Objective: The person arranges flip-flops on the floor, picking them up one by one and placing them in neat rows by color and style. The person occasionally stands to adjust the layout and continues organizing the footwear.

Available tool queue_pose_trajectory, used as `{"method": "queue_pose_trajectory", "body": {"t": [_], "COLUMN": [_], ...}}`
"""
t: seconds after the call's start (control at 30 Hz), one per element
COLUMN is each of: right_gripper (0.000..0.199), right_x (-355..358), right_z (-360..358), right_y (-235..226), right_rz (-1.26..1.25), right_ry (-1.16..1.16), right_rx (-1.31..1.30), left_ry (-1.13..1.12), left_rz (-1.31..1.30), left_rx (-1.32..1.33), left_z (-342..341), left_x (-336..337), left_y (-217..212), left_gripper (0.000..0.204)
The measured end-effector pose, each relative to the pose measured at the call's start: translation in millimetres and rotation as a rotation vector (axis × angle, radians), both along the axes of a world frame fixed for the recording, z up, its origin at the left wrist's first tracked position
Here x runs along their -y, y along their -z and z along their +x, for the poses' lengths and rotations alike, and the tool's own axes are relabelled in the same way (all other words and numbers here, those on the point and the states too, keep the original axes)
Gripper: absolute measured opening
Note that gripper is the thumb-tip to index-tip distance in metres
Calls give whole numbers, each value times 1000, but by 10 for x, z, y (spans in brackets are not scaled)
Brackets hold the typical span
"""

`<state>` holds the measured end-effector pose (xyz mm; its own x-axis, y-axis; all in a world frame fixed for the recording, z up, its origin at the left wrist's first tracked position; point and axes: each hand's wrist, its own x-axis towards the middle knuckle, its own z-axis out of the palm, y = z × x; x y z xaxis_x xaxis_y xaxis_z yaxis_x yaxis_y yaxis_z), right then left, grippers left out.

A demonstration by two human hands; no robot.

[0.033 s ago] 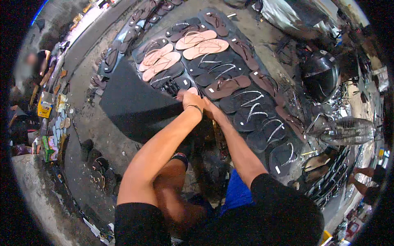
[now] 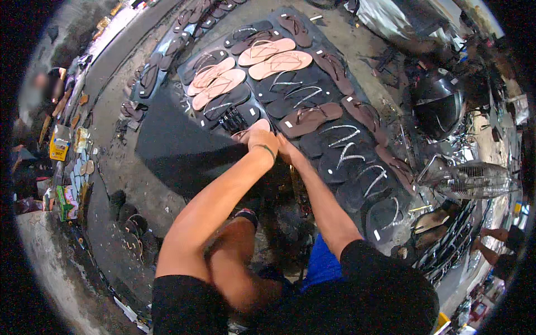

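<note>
My left hand (image 2: 262, 140), with a dark band on its wrist, is closed on a pink flip-flop (image 2: 259, 125). Most of that flip-flop is hidden behind the hand. Right beside it, touching or nearly so, is my right hand (image 2: 286, 148); its fingers are hidden from view. Just left of the hands lies a bundle of shiny black straps (image 2: 231, 119). Below that spreads a large black sheet (image 2: 173, 142). Beyond my hands lie pink flip-flops (image 2: 219, 89), and a brown flip-flop (image 2: 310, 120) is just to the right.
Rows of black flip-flops with silvery straps (image 2: 349, 159) run down the right. A black helmet (image 2: 438, 106) and a fan (image 2: 472, 180) stand farther right. Dark footwear (image 2: 134, 220) lies on the floor at left. Another person's legs (image 2: 492, 245) show at the right edge.
The view has shifted slightly. A little more of the pink flip-flop shows above my left hand. Both hands stay close together in the same place.
</note>
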<state>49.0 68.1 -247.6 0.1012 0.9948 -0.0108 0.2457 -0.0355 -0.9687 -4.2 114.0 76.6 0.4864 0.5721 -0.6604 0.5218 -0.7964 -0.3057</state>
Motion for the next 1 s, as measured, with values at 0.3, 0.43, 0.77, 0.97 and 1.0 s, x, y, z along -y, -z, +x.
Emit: {"method": "queue_pose_trajectory", "body": {"t": [0.3,0.43,0.77,0.97,1.0], "right_gripper": [53,39,38,39,39], "right_x": [-4,-419,-1310,-1845,-1907], "right_z": [197,9,-46,57,104], "right_y": [-537,-330,-385,-437,-405], "right_rz": [-421,-250,-364,-240,-228], "right_ry": [167,378,546,577,594], "right_rx": [-364,-724,-959,-937,-925], "left_ry": [-47,-35,-121,-282,-277], "left_rz": [112,204,168,73,74], "left_rx": [351,448,454,402,404], "left_z": [-371,-472,-806,-962,-984], "left_x": [201,175,83,109,97], "left_y": [-294,-451,-737,-904,-910], "left_gripper": [16,14,6,40,40]}}
